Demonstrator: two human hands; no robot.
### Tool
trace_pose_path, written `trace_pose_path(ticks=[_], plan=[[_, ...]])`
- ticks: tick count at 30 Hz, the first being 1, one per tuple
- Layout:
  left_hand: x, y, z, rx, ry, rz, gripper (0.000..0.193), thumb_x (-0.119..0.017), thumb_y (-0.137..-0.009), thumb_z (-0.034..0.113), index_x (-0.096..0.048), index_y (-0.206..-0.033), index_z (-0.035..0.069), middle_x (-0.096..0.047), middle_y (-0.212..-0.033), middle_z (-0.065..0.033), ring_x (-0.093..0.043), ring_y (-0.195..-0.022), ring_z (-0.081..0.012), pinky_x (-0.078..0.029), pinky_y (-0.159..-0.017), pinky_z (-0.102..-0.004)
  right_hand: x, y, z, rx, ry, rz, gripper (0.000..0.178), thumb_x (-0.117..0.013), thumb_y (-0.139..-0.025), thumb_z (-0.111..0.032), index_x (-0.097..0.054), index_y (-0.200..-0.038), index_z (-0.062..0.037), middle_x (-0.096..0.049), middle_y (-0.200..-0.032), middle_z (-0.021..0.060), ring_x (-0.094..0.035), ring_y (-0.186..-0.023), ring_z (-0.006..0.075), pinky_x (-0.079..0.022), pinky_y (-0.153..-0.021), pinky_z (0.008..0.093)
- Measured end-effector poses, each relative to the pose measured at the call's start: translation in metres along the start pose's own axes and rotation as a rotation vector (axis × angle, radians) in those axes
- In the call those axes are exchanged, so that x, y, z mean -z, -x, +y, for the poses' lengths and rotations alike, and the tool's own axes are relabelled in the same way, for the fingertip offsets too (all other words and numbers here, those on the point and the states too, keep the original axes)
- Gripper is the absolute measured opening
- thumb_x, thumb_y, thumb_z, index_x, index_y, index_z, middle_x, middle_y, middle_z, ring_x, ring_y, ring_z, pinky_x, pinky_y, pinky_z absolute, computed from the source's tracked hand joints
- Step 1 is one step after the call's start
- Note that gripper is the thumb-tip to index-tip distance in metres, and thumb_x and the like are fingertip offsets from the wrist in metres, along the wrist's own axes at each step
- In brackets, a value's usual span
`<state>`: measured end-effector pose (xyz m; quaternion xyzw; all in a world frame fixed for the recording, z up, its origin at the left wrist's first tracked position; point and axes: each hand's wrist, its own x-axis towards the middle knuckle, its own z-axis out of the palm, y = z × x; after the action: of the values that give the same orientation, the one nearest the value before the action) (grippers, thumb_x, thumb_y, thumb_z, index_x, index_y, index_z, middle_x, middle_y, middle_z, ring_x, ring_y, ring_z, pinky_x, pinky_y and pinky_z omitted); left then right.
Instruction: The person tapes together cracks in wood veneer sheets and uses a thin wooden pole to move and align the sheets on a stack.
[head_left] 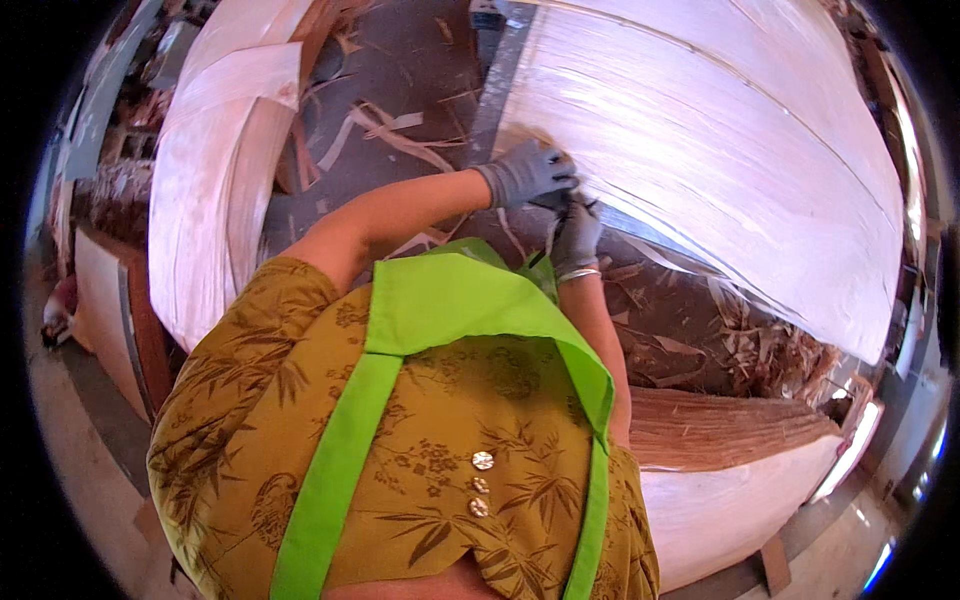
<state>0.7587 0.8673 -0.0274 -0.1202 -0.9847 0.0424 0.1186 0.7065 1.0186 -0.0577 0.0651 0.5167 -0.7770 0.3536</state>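
Both my hands wear grey gloves and meet at the near left corner of a large pale sheet of wood veneer (700,130). My left hand (528,174) reaches in from the left, its fingers curled down by the corner. Just below it my right hand (578,238) points up, fingers closed and nearly touching the left ones. Something small and dark shows between the fingertips, too hidden to name. A brownish patch (525,133) lies on the sheet just beyond my left hand. The sheet rests on a table with a grey metal edge (500,85).
Stacked pale veneer (215,180) stands on the left. Torn veneer strips (385,130) litter the dark floor, with a heap of scraps (770,345) at right. Another veneer stack (730,500) sits at lower right. A board (110,310) leans at far left.
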Motion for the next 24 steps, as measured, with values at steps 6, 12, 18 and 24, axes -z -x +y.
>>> trace_pose_path(ticks=[6,12,18,24], plan=[[0.014,-0.001,0.002,0.027,0.031,-0.114,0.041,-0.048,-0.080,0.020,-0.048,-0.120,0.024,-0.042,-0.126,-0.0026,-0.048,-0.105,-0.0222,-0.044,-0.082,-0.0395,-0.027,0.049,0.014,0.022,0.294,-0.009,0.013,-0.060,-0.083,-0.013,-0.063,-0.088,-0.0020,-0.058,-0.073,0.0000,-0.049,-0.058,0.0098,-0.039,-0.051,0.0231],[0.014,0.001,-0.001,0.064,0.059,-0.091,0.040,-0.050,-0.080,0.017,-0.051,-0.119,0.027,-0.045,-0.125,-0.0022,-0.048,-0.106,-0.0245,-0.045,-0.083,-0.0381,0.040,0.066,-0.029,-0.023,0.181,-0.010,0.014,-0.055,-0.087,-0.013,-0.059,-0.096,-0.0048,-0.051,-0.067,-0.0033,-0.043,-0.049,0.0052,-0.034,-0.042,0.0192],[0.036,-0.007,0.002,0.055,0.124,-0.065,0.035,-0.056,-0.076,0.019,-0.056,-0.111,0.016,-0.051,-0.118,-0.0057,-0.050,-0.102,-0.0253,-0.044,-0.081,-0.0391,0.117,0.107,-0.068,0.099,-0.076,0.168,0.013,-0.058,-0.086,-0.013,-0.055,-0.096,-0.0049,-0.051,-0.063,0.0000,-0.044,-0.044,0.0076,-0.036,-0.041,0.0228],[0.042,-0.065,0.049,0.059,0.376,0.055,0.034,-0.063,-0.073,0.024,-0.056,-0.104,0.013,-0.053,-0.112,-0.0046,-0.050,-0.100,-0.0241,-0.038,-0.085,-0.0390,0.167,0.119,-0.070,0.265,-0.139,0.479,0.004,-0.061,-0.083,-0.009,-0.059,-0.084,-0.0056,-0.056,-0.069,-0.0009,-0.048,-0.055,0.0072,-0.039,-0.051,0.0207]])
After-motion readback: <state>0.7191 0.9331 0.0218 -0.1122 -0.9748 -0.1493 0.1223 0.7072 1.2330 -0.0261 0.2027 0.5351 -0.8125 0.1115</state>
